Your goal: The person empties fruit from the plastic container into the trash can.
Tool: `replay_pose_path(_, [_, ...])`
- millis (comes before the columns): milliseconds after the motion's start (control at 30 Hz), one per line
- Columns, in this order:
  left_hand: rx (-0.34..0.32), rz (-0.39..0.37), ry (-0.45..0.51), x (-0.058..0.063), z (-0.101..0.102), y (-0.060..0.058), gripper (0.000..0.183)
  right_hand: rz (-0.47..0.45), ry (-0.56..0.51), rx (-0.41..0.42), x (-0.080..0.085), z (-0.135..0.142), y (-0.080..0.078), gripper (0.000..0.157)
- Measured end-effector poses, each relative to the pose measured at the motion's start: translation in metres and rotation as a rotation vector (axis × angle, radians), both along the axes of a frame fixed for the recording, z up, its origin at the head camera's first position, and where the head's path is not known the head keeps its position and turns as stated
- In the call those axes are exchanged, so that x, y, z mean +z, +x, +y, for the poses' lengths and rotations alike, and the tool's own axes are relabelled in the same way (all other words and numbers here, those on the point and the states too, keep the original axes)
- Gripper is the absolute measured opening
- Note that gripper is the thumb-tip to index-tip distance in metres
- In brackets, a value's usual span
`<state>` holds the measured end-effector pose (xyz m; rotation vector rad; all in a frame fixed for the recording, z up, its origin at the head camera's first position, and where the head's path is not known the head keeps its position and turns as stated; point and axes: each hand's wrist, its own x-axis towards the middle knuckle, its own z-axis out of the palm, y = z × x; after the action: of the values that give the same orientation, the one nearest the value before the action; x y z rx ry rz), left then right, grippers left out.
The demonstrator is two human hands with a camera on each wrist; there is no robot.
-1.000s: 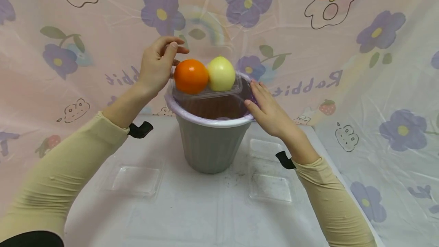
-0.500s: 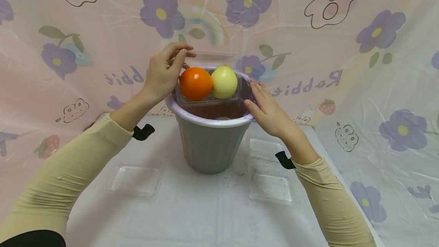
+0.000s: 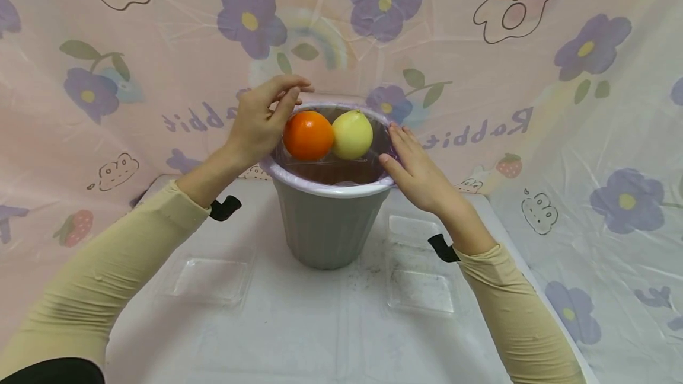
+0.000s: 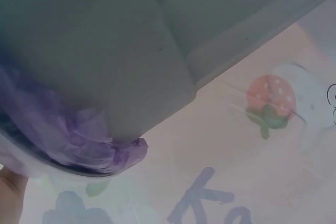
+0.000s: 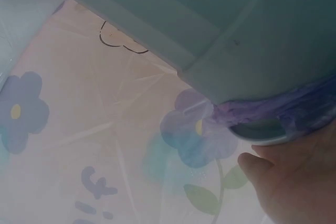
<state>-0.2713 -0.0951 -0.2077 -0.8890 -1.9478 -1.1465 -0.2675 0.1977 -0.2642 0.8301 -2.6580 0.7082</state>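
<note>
In the head view my left hand (image 3: 262,116) holds a clear plastic tray (image 3: 328,162) by its left side, its fingers curled near the edge. The tray carries an orange (image 3: 308,136) and, touching it on the right, a pale yellow-green round fruit or onion (image 3: 352,135) with a small tip on top. Both sit within the mouth of a grey trash bin (image 3: 331,227), below the far rim. A purple bag (image 4: 79,140) lines the bin, folded out over the rim. My right hand (image 3: 418,168) rests on the right rim, fingers fairly straight and thumb toward the opening.
Clear plastic containers lie on the white-covered table (image 3: 299,336): one container (image 3: 210,280) left of the bin, another container (image 3: 421,289) to the right. Dark specks show beside the bin. A patterned curtain (image 3: 453,34) hangs close behind.
My left hand has lowered the tray with the orange and the pale round item, slightly rightward, from above the rim into the bin's mouth. My right hand stays on the rim.
</note>
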Motion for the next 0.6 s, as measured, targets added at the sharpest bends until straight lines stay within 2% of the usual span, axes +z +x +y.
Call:
replay_pose_path(100, [-0.003,0.053,-0.016,-0.004,-0.001,-0.006,0.02,-0.003,0.001,-0.002,0.0,0.0,0.0,0.071])
replay_pose_path(300, [-0.034,0.209,-0.053,-0.018,-0.006,-0.029,0.02,-0.008,0.001,0.002,0.001,0.0,0.001,0.072])
replay_pose_path(400, [-0.039,0.268,-0.067,-0.021,-0.008,-0.034,0.02,-0.008,0.001,0.003,0.0,0.0,0.001,0.072])
replay_pose_path(600, [-0.02,0.269,-0.078,-0.023,-0.009,-0.032,0.021,-0.003,0.004,0.0,0.0,0.0,0.0,0.071])
